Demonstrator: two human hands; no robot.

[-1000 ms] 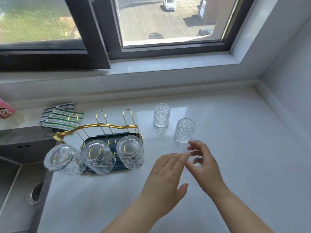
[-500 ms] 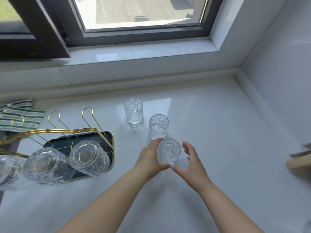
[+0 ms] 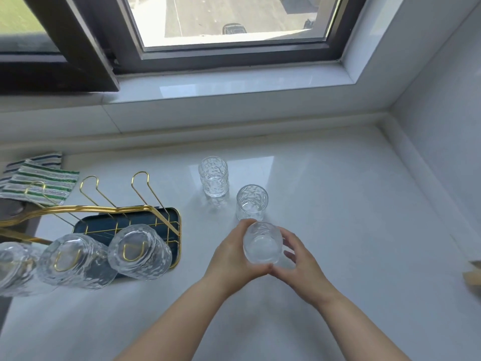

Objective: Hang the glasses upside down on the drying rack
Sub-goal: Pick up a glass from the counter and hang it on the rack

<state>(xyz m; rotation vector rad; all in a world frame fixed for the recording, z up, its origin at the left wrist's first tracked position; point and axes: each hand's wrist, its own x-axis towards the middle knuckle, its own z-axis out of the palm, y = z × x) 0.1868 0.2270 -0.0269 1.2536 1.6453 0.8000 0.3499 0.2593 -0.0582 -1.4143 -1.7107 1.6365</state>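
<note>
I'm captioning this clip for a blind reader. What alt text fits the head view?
Two bare hands, left hand and right hand, hold a clear textured glass above a white counter. Two more glasses stand upright behind it. At left, three glasses hang upside down on a gold wire drying rack, with three prongs still free.

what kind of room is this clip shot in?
Most likely a home kitchen counter by a window. Cues: a gold wire drying rack with glasses hung upside down, a pale stone-look countertop with more glasses, and striped dish cloths at the left. The window overlooks a road from high up.
</note>
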